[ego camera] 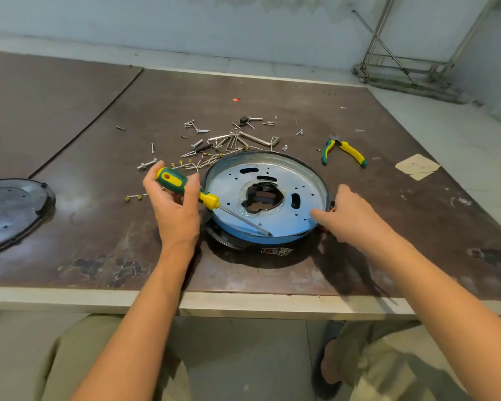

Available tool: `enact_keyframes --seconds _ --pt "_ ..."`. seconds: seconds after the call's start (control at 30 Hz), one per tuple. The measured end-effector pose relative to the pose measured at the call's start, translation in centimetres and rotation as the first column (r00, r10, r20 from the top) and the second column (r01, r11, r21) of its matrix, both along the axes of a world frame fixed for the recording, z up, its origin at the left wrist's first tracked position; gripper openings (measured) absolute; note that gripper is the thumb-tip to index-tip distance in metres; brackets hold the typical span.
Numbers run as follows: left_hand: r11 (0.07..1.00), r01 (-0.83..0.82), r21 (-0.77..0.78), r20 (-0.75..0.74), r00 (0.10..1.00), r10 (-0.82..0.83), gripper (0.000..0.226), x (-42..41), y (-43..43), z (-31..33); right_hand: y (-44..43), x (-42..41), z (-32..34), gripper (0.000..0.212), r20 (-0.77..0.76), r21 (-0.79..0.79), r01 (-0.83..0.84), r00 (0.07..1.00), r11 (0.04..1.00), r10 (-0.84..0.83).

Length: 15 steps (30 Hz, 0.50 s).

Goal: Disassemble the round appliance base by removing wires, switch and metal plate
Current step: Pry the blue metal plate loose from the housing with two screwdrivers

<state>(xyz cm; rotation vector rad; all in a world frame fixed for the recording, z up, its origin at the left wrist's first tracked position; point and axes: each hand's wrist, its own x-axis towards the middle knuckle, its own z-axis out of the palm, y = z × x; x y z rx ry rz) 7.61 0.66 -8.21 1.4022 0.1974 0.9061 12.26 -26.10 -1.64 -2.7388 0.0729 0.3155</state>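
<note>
Left hand [174, 204] clamps green-yellow screwdriver [172, 180], tip on round blue metal plate [232, 180] near rim. Right hand [347, 215], fingers straight, touches right rim. Scuffed brown worktop [272, 96], loose screws [197, 144].

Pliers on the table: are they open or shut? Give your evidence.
Open: the pliers lie flat with their two handles spread apart in a V.

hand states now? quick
Left hand: grips the screwdriver.
Right hand: on the base rim, thumb inside; whether it grips cannot be told.
</note>
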Motion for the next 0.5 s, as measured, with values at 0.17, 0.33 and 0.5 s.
enact_keyframes --seconds 0.17,0.33,0.5 --pt "0.994 -0.061 -0.092 0.083 0.994 0.069 0.046 -0.1 0.9 0.4 -0.4 1.9 -0.4 0.031 -0.067 0.242 -0.025 0.997 0.970 0.043" --pt "0.970 -0.069 -0.235 0.112 0.989 0.097 0.051 0.4 1.3 0.1 -1.5 4.3 0.4 0.028 -0.035 0.200 -0.132 0.989 0.971 0.142" --pt "0.971 -0.011 -0.240 0.143 0.989 0.047 0.048 0.8 1.1 0.0 -1.9 6.5 1.2 0.039 0.021 0.089 -0.304 0.953 0.948 0.304"
